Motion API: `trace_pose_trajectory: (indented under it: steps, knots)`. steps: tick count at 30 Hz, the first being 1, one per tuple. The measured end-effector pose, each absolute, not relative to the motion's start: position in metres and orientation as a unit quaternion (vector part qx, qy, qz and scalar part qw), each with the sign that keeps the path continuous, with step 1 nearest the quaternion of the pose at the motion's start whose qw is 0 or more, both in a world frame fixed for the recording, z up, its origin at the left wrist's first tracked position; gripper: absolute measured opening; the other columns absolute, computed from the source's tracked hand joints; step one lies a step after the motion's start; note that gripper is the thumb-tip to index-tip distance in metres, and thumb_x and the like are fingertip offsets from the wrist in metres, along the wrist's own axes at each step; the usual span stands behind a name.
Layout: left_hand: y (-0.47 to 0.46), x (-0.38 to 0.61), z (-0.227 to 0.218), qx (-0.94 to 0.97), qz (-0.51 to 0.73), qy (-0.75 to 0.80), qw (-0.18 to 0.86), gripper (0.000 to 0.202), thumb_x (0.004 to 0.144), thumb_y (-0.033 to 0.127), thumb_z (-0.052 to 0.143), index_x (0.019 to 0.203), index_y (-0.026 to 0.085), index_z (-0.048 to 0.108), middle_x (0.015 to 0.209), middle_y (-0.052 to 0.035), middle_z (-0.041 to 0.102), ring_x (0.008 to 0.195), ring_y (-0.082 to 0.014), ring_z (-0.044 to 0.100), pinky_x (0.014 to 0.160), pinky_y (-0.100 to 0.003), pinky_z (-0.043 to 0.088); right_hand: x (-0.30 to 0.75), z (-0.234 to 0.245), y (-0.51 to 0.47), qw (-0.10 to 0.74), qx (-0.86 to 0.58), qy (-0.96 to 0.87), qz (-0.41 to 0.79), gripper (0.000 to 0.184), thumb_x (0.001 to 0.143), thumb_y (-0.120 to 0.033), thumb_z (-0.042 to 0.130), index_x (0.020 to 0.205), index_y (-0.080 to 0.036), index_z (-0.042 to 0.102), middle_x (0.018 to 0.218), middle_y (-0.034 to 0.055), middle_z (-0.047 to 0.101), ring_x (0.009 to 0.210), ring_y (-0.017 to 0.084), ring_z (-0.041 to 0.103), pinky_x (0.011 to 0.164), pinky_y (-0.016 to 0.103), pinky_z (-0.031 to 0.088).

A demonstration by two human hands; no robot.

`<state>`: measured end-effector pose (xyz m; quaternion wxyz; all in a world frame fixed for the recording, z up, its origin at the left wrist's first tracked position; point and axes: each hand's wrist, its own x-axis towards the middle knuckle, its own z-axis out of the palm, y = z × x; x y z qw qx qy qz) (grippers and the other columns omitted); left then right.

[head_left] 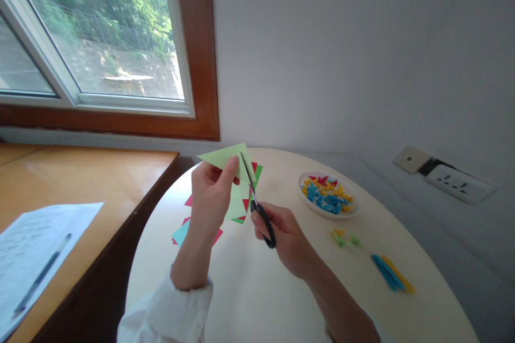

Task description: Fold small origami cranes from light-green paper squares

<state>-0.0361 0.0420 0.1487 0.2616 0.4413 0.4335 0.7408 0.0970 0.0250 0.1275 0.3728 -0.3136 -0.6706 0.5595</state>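
Note:
My left hand (210, 193) is raised above the round white table (261, 289) and pinches a light green sheet of paper (226, 156) by its edge. My right hand (281, 233) grips black-handled scissors (257, 206). Their blades point up and away into the green sheet's right side. Under both hands lies a loose stack of coloured paper squares (241, 206) in green, red and light blue.
A white plate (350, 213) with several small folded paper pieces stands to the right. Near it lie two small green-yellow folded pieces (345, 238) and blue and yellow paper strips (392, 273). A wooden desk (100, 182) at left carries a printed sheet (28, 249) and a pen (42, 274). Wall sockets (458, 183) are at right.

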Motion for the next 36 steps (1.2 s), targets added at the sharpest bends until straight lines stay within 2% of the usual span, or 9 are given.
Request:
trace_pose_trajectory:
  steps: [36]
  knots:
    - [0.0423,-0.0370,0.1470,0.443,0.742,0.420,0.276,0.026,0.073,0.036,0.068,0.059,0.015,0.059,0.050,0.0032,0.055,0.047,-0.0077,0.049,0.048,-0.021,0.041,0.0955,0.1272,0.0255,0.382,-0.316,-0.659,0.566,0.049,0.075,-0.062,0.054,0.055,-0.020,0.037,0.052,-0.0056,0.034,0.050,0.008,0.028,0.047,0.025,0.022]
